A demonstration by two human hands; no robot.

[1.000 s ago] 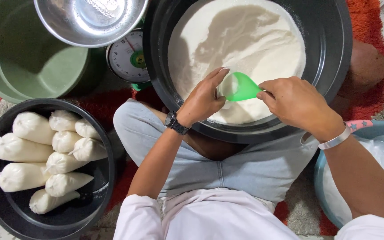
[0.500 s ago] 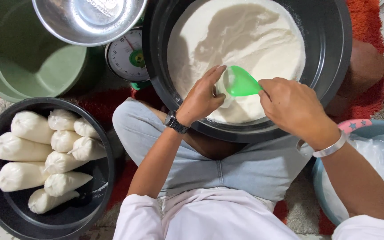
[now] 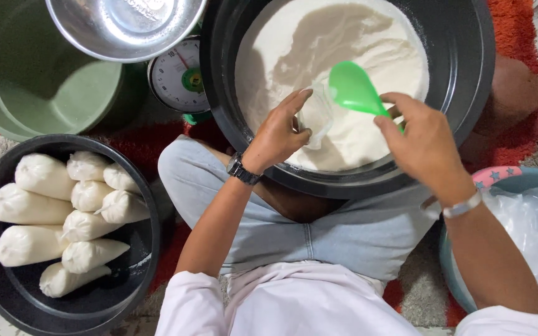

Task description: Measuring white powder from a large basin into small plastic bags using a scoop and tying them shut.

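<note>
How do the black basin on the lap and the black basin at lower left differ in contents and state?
The black basin on the lap holds loose white powder; the black basin at lower left holds tied, filled bags. Both hands work over the lap basin: the left hand holds a small clear bag, the right hand a green scoop. No hand touches the lower-left basin. Both are round and dark.

Steel bowl [image 3: 122,25], scale [image 3: 179,74], green basin [image 3: 32,81]

Views: 1, head-worn.
Facing: straight down over the lap and the black basin [image 3: 468,93].
Nearness: close, at arm's reach.
Shared scene: none; single view.
</note>
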